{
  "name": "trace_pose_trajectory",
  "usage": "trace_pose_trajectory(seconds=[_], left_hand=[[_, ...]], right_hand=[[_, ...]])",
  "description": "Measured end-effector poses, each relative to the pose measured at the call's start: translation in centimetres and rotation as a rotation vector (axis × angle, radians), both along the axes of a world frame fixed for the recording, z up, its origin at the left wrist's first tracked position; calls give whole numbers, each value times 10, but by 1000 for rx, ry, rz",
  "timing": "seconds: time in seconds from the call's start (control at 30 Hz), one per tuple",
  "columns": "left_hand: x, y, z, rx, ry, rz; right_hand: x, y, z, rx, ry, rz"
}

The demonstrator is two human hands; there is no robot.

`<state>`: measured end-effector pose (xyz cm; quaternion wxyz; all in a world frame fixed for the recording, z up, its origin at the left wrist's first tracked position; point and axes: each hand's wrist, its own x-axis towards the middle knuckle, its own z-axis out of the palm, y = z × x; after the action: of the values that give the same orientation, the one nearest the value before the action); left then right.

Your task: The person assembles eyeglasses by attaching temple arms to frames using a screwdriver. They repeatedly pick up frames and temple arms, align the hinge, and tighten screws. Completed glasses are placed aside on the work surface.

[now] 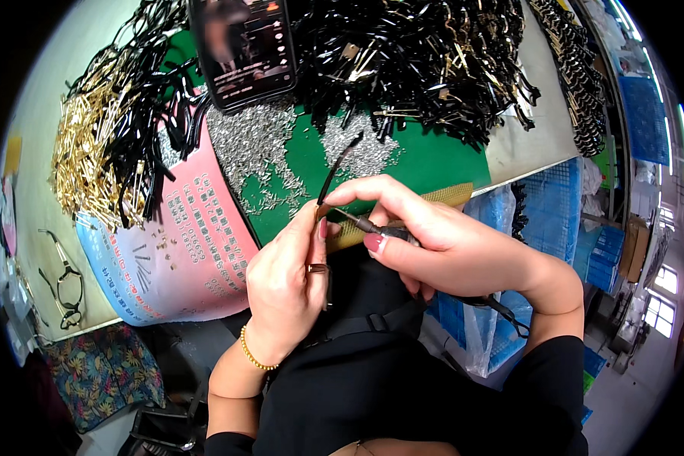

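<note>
My left hand point(285, 277) is closed on a slim black eyeglass temple point(331, 176), pinched near its lower end while its curved tip points up and away. A dark shiny piece point(317, 267) shows between the lower fingers; I cannot tell whether it joins the temple. Wrapped round a dark, pen-like screwdriver point(368, 226) is my right hand point(425, 235). Its thin metal shaft points left at the temple's lower end, where my right index fingertip also rests. The exact contact of the screwdriver's tip is hidden by the fingers.
Small silver metal pieces point(254, 140) lie heaped on a green mat point(433, 152). Behind are piled black temples point(418, 53) and a phone point(243, 61). Gold-ended temples point(91, 148) lie left, above a glasses frame point(70, 292). Blue crates point(562, 190) stand right.
</note>
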<state>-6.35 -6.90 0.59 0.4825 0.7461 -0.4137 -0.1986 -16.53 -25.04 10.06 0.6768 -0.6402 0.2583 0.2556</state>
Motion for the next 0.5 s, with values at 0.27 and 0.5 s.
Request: trace_pose_trajectory(seconds=[0.27, 0.5], left_hand=[[5, -6, -13, -113, -433, -74], [20, 16, 7, -95, 96, 233]], right_hand=[[-10, -4, -8, 380, 64, -233], [-12, -8, 8, -968, -398, 270]])
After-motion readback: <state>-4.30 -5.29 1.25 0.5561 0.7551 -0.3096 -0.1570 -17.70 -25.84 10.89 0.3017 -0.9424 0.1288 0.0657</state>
